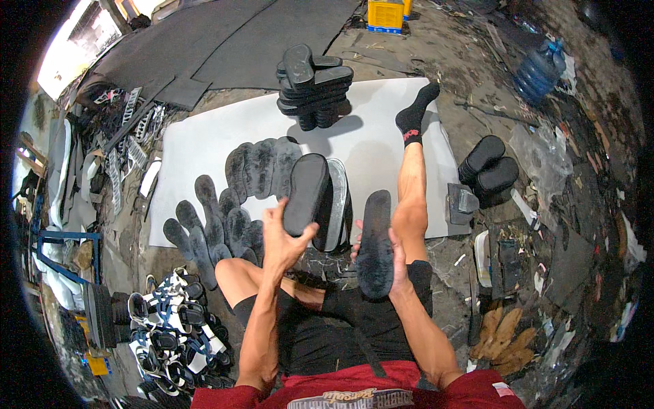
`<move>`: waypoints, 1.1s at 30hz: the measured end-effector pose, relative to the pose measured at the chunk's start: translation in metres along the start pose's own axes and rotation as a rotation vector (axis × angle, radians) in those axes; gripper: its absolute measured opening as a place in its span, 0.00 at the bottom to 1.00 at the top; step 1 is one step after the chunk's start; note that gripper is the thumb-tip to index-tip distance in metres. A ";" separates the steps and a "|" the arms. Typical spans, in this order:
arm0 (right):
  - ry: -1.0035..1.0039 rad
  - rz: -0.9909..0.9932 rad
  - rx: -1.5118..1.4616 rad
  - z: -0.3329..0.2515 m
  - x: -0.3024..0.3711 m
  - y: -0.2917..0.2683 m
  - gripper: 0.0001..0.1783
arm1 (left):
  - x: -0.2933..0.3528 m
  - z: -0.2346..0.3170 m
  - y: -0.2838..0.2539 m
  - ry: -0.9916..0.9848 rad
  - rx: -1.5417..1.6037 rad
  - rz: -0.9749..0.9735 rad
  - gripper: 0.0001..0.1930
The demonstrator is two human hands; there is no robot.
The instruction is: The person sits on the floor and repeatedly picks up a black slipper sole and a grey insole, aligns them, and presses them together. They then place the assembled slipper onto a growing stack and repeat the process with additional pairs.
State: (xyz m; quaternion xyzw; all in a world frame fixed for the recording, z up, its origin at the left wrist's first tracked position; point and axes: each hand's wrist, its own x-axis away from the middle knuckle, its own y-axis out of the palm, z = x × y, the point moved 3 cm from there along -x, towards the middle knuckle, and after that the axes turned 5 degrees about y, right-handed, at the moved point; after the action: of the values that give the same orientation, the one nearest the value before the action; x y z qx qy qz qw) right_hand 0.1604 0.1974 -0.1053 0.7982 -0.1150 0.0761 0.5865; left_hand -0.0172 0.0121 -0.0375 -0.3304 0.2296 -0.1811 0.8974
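My right hand (400,269) grips a long dark grey insole (376,238) with a smudged surface, held upright over my lap; its thumb is along the right edge and fingertips show at the left. My left hand (281,240) has thumb and forefinger spread apart at the lower end of a thick black sole (305,194), by its edges; whether it bears any weight I cannot tell. Beside that sole, another sole (336,204) shows a shiny grey face. Several dark fuzzy insoles (259,170) lie in overlapping rows on the white sheet (388,163) to the left.
A stack of black soles (313,85) stands at the sheet's far side. My socked foot (415,112) rests on the sheet. More black soles (496,174) lie right, near a grey block (463,203). Strapped sandal uppers (180,327) are heaped at lower left. A blue water jug (539,71) lies far right.
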 end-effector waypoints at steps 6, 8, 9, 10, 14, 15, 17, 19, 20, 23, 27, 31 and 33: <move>0.072 -0.296 -0.306 -0.010 0.020 0.017 0.47 | -0.003 0.019 -0.099 0.015 0.645 0.384 0.36; 0.100 -0.282 -0.301 -0.008 0.024 0.017 0.48 | 0.003 0.041 -0.117 0.042 1.054 0.512 0.35; 0.114 -0.253 -0.360 -0.002 0.027 0.025 0.55 | 0.008 0.041 -0.122 0.021 1.230 0.436 0.36; 0.093 -0.212 -0.346 0.002 0.029 0.031 0.54 | 0.012 0.043 -0.127 0.002 1.404 0.357 0.37; 0.085 -0.182 -0.194 0.014 0.035 0.054 0.47 | 0.033 0.044 -0.104 -0.198 1.677 0.298 0.38; 0.079 -0.196 -0.170 0.017 0.039 0.067 0.46 | 0.041 0.039 -0.095 -0.264 1.763 0.263 0.37; 0.056 -0.186 -0.109 0.022 0.048 0.093 0.44 | 0.055 0.040 -0.080 -0.278 1.865 0.201 0.37; -0.035 -0.129 0.211 0.021 0.058 0.099 0.41 | 0.066 0.041 -0.065 -0.284 1.946 0.197 0.39; -0.097 -0.064 0.432 0.017 0.065 0.102 0.39 | 0.068 0.043 -0.056 -0.279 2.004 0.183 0.41; -0.418 0.101 1.334 0.008 0.086 0.151 0.30 | 0.068 0.064 -0.053 -0.246 2.080 0.184 0.45; -0.790 0.070 1.894 0.031 0.113 0.201 0.34 | 0.075 0.091 -0.059 -0.219 2.050 0.118 0.50; -0.806 0.116 1.888 0.052 0.114 0.198 0.33 | 0.073 0.109 -0.061 -0.127 1.994 0.005 0.52; -0.809 0.113 1.895 0.056 0.114 0.194 0.34 | 0.073 0.111 -0.063 -0.107 1.980 -0.006 0.52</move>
State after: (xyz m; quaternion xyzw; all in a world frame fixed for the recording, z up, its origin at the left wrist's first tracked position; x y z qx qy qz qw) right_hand 0.2165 0.0783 0.0855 0.8920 -0.2339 -0.1112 -0.3704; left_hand 0.0915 -0.0116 0.0585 0.5600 -0.0668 -0.2785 0.7774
